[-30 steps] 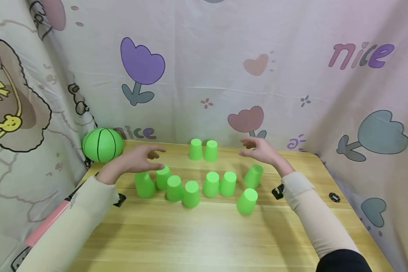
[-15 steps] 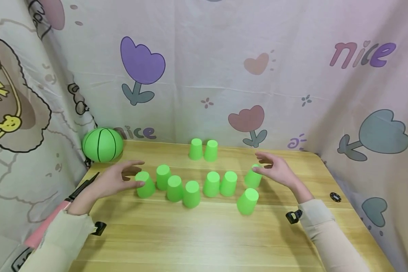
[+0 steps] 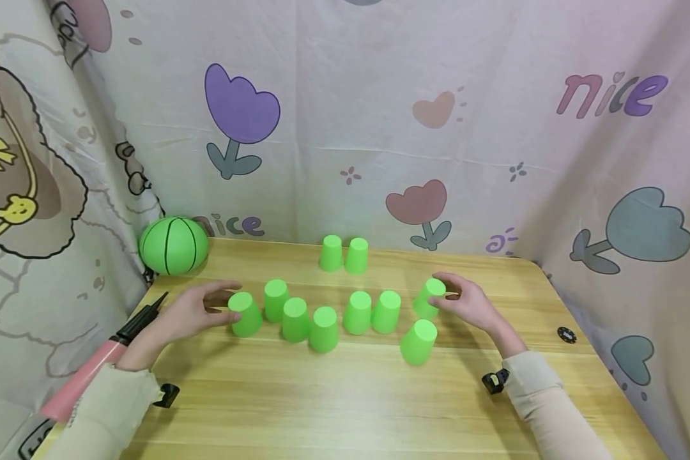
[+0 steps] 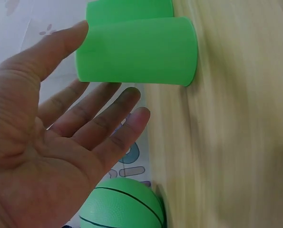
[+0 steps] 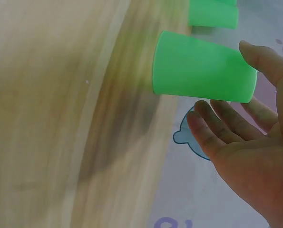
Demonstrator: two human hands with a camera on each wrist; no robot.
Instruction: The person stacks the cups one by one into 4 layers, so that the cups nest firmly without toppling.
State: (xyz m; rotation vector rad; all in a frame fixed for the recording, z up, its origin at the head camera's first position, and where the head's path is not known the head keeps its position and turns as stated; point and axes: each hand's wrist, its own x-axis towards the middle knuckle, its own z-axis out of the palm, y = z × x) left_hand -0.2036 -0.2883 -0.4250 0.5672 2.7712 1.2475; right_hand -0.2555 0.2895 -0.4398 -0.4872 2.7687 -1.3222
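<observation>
Several green cups stand upside down on the wooden table. My left hand (image 3: 192,310) is at the leftmost cup (image 3: 246,317), its thumb on the near side. In the left wrist view that cup (image 4: 136,52) lies between the thumb and loosely spread fingers, without a firm grip. My right hand (image 3: 468,303) is around the far right cup (image 3: 428,299) in the same way. In the right wrist view the thumb overlaps that cup (image 5: 203,69), and the relaxed fingers extend past its other side. Whether the fingertips touch either cup is unclear.
Between the hands stand further cups, including a middle pair (image 3: 357,313) and a near right cup (image 3: 418,342). Two cups (image 3: 331,253) stand at the back. A green ball (image 3: 174,246) is at the back left, a pink-and-black object (image 3: 89,377) by the left sleeve, a black chip (image 3: 567,335) at right.
Both hands have come down from above the table, the left moving outward to the leftmost cup and the right to the far right cup. The cups stand where they were.
</observation>
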